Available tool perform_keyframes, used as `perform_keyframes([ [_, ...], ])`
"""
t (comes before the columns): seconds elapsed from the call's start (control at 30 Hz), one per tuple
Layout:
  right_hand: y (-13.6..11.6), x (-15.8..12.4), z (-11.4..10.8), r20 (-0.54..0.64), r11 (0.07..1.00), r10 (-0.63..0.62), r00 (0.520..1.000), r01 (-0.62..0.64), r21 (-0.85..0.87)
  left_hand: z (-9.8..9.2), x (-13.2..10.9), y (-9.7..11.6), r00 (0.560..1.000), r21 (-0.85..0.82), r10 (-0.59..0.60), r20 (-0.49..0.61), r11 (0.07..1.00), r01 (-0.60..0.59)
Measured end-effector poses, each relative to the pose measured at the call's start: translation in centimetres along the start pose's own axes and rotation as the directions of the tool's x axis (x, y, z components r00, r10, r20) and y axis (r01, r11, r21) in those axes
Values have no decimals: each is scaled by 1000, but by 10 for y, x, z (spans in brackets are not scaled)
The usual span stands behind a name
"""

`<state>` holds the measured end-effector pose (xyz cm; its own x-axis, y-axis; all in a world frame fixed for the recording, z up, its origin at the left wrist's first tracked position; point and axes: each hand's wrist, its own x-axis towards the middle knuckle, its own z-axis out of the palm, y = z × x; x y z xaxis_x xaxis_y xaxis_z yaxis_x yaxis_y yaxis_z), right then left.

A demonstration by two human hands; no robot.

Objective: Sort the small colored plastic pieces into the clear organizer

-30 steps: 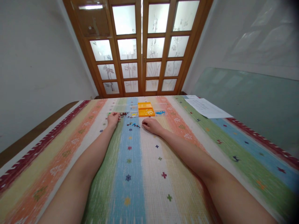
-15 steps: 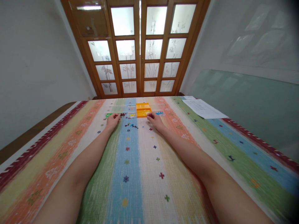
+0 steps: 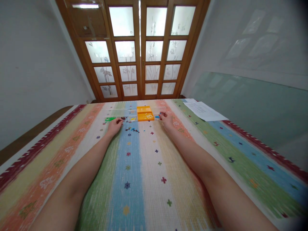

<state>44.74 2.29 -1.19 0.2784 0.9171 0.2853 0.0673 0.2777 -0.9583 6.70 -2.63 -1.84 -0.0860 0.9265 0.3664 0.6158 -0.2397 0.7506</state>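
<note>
Near the far edge of the striped tabletop [image 3: 151,173], the right hand [image 3: 166,120] is at the small blue pieces [image 3: 157,117], just right of an open orange box [image 3: 140,118]. Its thumb and fingers are curled towards each other; whether they grip a piece is too small to tell. The left hand [image 3: 115,125] rests farther left, fingertips drawn close beside the dark red pieces [image 3: 123,118]; I cannot tell whether it holds anything.

The step in hand appears to be handling single tiny pieces at the blue group. A next move there would call for a light, exact fingertip pinch, without brushing the neighbouring pieces.

The pieces form a row of coloured groups: bright green ones [image 3: 110,119] at the left, then dark red, yellow ones [image 3: 133,119], pale ones [image 3: 149,115] inside the box's near half, and blue at the right. Nearer, a loose mixed scatter [image 3: 133,129], mostly dark and blue, lies between the hands, with one blue piece [image 3: 144,131] apart to its right.
</note>
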Motion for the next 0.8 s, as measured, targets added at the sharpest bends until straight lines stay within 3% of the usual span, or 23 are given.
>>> perform_keyframes([
  [0.27,-4,-2,2,33,997,34,999,-36,65,0,-11,20,987,207,134,84,967,-149],
  [0.43,-7,-10,8,138,996,-23,990,35,-86,1,-17,35,965,257,193,176,937,-234],
  [0.57,-10,-20,11,267,956,-120,956,184,-229,5,-21,49,938,274,255,234,909,-315],
  [0.67,-18,-33,14,475,889,-208,855,368,-272,7,-23,55,904,275,319,285,876,-396],
  [0.8,-29,-51,18,759,745,-232,608,613,-263,8,-23,56,875,284,358,326,846,-452],
])
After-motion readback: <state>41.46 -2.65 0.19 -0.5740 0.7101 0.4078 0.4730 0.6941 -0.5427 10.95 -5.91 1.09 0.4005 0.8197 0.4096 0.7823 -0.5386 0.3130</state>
